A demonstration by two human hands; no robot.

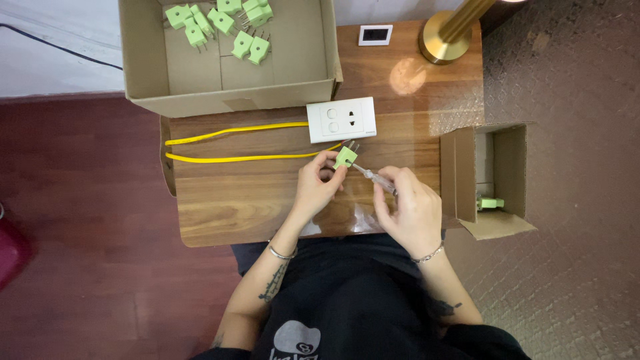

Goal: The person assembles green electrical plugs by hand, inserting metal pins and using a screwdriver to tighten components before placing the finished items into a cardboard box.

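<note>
My left hand [318, 184] pinches a small light-green plug [345, 157] with metal prongs pointing toward the white wall socket plate [341, 120]. A clear-handled screwdriver [375, 177] is gripped in my right hand [410, 207], and its tip touches the plug's side. A yellow cable [230, 146] loops across the wooden table [227, 207] and ends at the plug.
A large open cardboard box [200, 93] at the back holds several green plugs [243, 41]. A smaller open box [497, 227] at the table's right edge holds one green plug [491, 203]. A brass lamp base [443, 41] and a small white frame [375, 35] stand at the back right.
</note>
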